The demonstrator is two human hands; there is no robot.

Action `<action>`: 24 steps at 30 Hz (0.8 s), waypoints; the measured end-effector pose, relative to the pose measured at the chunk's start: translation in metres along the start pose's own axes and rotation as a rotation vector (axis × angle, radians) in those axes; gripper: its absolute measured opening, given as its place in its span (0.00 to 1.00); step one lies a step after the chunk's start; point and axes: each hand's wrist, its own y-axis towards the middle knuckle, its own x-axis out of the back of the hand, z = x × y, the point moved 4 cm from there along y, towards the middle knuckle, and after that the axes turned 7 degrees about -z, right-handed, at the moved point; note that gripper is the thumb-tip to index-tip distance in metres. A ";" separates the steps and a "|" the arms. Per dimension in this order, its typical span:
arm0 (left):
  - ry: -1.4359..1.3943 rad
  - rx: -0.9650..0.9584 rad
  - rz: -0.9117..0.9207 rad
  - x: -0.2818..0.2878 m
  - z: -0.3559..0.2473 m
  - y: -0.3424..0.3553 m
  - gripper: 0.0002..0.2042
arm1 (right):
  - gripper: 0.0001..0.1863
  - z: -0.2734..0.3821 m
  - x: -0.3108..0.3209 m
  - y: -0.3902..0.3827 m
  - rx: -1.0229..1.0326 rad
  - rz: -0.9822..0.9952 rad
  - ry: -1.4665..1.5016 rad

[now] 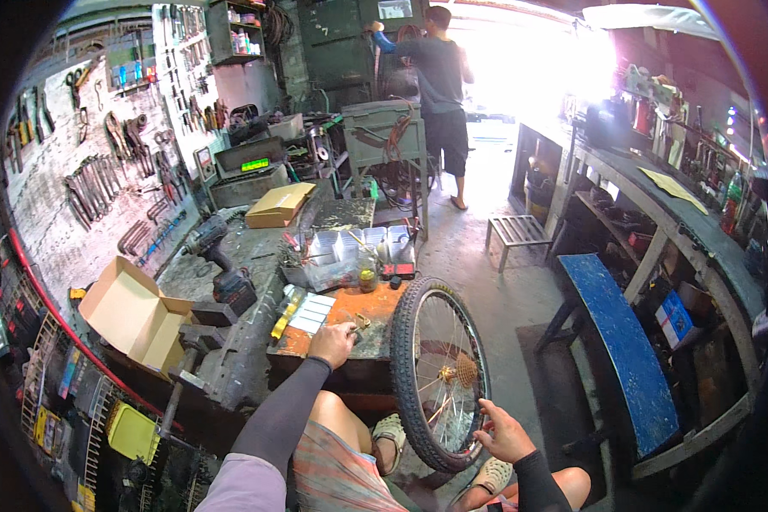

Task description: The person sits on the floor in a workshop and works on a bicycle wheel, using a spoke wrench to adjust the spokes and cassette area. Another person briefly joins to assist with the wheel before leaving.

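Note:
A bicycle wheel point(401, 369) with a knobby black tyre stands upright between my feet, beside the low orange-topped bench point(337, 300). Its gold-coloured cassette point(466, 369) faces right. My left hand point(333, 343) is over the bench's front part, fingers closed; whatever they hold is too small to make out. Close to those fingers lies a small brass-coloured part point(363, 321). My right hand point(505, 433) is by the lower right side of the wheel with its fingers apart. Whether its fingertips touch the tyre I cannot tell.
Clear plastic bins point(350, 246) stand at the bench's back. To the left are a cordless drill point(222, 260), an open cardboard box point(136, 316) and a vise point(200, 337). A blue-topped bench point(619, 346) is at right. Another person point(439, 77) stands near the bright doorway.

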 end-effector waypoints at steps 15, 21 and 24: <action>-1.020 0.418 0.196 -0.069 -0.097 0.005 0.32 | 0.53 -0.062 -0.057 -0.023 -0.068 0.304 -0.147; -1.017 0.370 0.091 -0.070 -0.148 0.034 0.26 | 0.59 -0.018 -0.099 -0.022 -0.133 0.214 -0.158; -1.115 0.286 0.107 -0.077 -0.177 0.052 0.23 | 0.52 -0.014 -0.096 -0.019 -0.188 0.110 -0.102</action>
